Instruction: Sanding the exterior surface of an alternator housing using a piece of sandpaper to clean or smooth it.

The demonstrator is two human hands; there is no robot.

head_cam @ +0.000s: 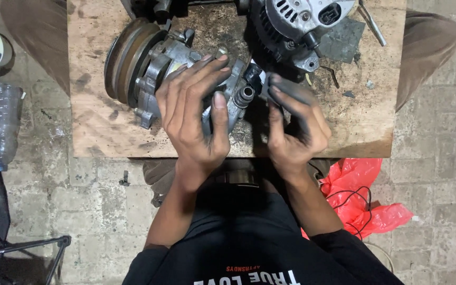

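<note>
Left hand (193, 113) clamped over greasy metal compressor (154, 68) on desk (96, 126); right hand (291, 126) pinching small dark part (257, 79) beside it. Probably heavy, rigid, slippery; best gripped around body.

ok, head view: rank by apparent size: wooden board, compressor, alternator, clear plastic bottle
1. Wooden board, largest by far.
2. Compressor, under the left hand.
3. Alternator, cropped by the top edge, so true extent unsure.
4. Clear plastic bottle, close to the alternator's visible part; order unsure.
</note>
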